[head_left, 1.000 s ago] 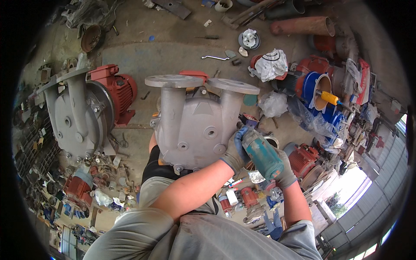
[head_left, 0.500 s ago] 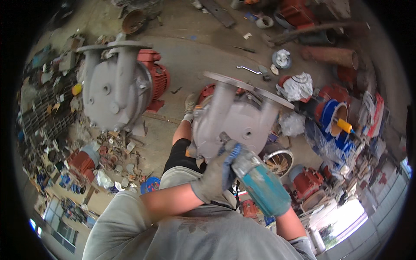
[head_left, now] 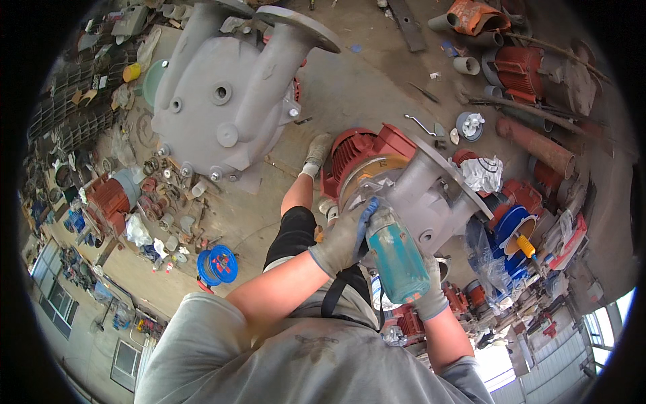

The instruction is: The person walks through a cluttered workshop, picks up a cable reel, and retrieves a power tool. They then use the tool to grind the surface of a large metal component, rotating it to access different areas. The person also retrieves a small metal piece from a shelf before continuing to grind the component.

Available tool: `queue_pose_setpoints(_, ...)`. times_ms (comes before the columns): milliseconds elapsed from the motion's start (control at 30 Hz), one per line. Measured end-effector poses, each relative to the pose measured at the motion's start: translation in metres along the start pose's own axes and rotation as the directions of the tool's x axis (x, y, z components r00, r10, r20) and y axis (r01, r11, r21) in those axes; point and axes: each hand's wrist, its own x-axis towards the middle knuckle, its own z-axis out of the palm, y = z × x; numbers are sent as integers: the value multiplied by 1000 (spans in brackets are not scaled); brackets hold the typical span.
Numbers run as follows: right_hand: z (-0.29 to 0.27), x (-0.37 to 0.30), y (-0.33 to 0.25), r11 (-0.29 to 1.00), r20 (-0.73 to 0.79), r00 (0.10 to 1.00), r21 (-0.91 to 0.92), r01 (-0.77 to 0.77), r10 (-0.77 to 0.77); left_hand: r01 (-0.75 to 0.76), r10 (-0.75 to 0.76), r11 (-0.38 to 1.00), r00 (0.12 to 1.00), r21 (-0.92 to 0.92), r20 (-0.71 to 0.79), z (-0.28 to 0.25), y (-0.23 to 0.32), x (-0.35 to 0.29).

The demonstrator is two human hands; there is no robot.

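Note:
Both my hands, in grey gloves, hold a worn teal impact wrench (head_left: 397,259). Around its front end my left hand (head_left: 346,237) is closed, its blue-tipped fingers over the metal nose. At the rear, my right hand (head_left: 433,288) grips the tool from its far side; the wrench body hides most of those fingers. The nose points away from me toward the rim of a grey pump casing (head_left: 410,202), where my left hand covers its tip. I cannot tell whether it touches a bolt. Flanged pipes rise from this casing, and a red finned motor (head_left: 353,161) adjoins it.
A second grey pump (head_left: 215,101) stands at the left. Near my legs is a blue spool (head_left: 217,264). An open-end wrench (head_left: 420,124) and a bowl (head_left: 470,126) lie on the floor beyond. Motors, pipes (head_left: 538,145) and scrap crowd both sides.
My view has turned and shifted, bringing the red motor behind the right pump into sight. The impact wrench has swung steeper, its nose now at the casing's rim. My right glove has come into view.

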Motion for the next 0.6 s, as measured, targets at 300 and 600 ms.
queue_pose_setpoints(300, 0, 14, -24, 536, -61, 991, -844, 13, -120, 110, -109, 994, 994, -23, 26, -8, 14, 13)
queue_pose_setpoints(600, 8, 20, -73, 22, 30, 975, -999, 36, -219, -7, -19, 962, 996, 273, 92, -22, -2, 38)
